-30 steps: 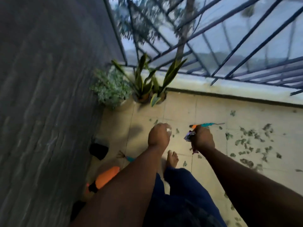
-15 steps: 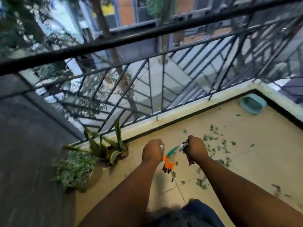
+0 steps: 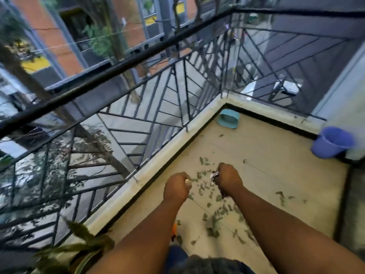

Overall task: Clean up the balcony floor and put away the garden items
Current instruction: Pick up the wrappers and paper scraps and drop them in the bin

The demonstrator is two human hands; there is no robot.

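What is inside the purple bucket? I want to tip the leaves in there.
Only the bucket's rim and part of its inner wall show, and these look bare purple. The bottom is hidden by the near wall, so what is in it cannot be told.

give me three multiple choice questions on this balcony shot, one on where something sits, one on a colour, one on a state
1. Where is the teal container?
A. in the far corner by the railing
B. beside the potted plant
C. under the right hand

2. What colour is the bucket at the right wall?
A. orange
B. purple
C. white

3. What state is the floor in?
A. flooded
B. swept bare
C. strewn with leaf bits

Answers:
1 A, it sits where the two railing runs meet.
2 B, its wall and rim are purple.
3 C, green leaf bits lie scattered below the left hand and right hand.
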